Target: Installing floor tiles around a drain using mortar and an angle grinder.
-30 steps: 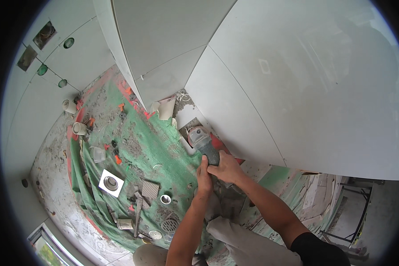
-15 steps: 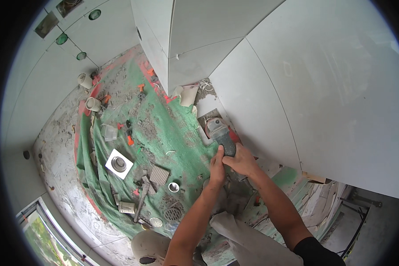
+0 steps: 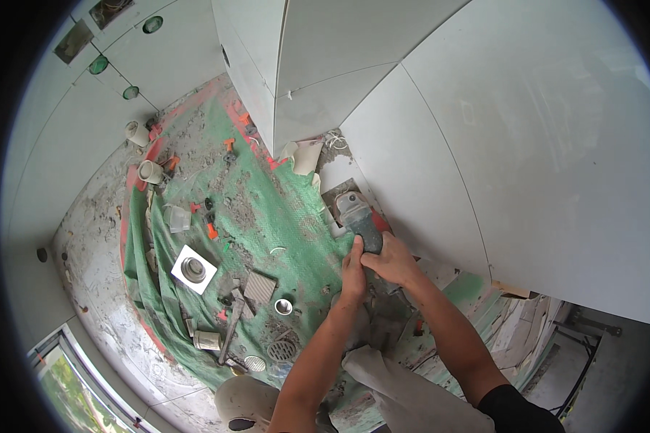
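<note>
A: Far left and low, there's a window (image 3: pixel 68 386), and above it the pale wall (image 3: pixel 40 191) with round green-tinted holes (image 3: pixel 98 65) in it.

B: At the foot of that wall, two white pipe stubs (image 3: pixel 150 171) side by side!

A: Rightward onto the green sheet (image 3: pixel 303 234), dusty and rumpled. There's a clear plastic tub (image 3: pixel 178 218), and then a white square plate (image 3: pixel 193 269) with a round drain in its middle.

B: Next a hammer (image 3: pixel 231 330), lying with its head by a ribbed tile (image 3: pixel 260 286) (touching or just beside, I can't call it). Right of those, a round grate (image 3: pixel 282 351) and a small metal cup (image 3: pixel 283 307) above it.

A: Now the busy spot! A square hole (image 3: pixel 334 196) in the white floor piece, and the grinder (image 3: pixel 366 227) slants up and left, its head at that hole. Is the disc biting?

B: Can't tell from up here! But the left hand (image 3: pixel 353 273) is curled against the grinder's near end, gripping it.

A: And the right hand (image 3: pixel 391 261) is closed on the same body, tight beside the left.

B: Farther right, a big pale panel (image 3: pixel 556 144), then a dark metal frame (image 3: pixel 588 364) down in the corner.
</note>
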`<state>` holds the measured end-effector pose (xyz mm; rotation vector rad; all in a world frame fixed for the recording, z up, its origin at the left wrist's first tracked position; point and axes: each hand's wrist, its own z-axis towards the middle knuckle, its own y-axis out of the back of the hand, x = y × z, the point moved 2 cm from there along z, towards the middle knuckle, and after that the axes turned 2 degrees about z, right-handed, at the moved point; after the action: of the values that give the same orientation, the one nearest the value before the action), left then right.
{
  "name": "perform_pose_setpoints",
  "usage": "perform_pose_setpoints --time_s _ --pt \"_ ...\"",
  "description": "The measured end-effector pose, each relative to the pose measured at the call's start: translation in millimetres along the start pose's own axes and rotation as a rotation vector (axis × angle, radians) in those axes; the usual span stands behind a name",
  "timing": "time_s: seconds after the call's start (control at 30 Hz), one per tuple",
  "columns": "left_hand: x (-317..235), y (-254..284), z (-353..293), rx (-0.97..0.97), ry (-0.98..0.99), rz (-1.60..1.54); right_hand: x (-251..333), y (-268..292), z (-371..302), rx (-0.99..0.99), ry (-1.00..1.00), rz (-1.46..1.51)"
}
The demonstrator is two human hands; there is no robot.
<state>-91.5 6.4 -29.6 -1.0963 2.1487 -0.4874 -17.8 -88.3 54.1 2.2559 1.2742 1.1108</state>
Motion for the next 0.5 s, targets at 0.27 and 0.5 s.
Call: perform_pose_setpoints --time_s 0.27,0.5 --pt "1.7 -1.4 1.2 -0.037 -0.007 -0.015 -6.4 -5.1 2.2 -0.152 0.144 -0.100" --pt "-4.5 -3.8 -3.6 -0.008 0.016 -0.017 -5.9 -3.8 6.7 -0.107 0.105 -0.046"
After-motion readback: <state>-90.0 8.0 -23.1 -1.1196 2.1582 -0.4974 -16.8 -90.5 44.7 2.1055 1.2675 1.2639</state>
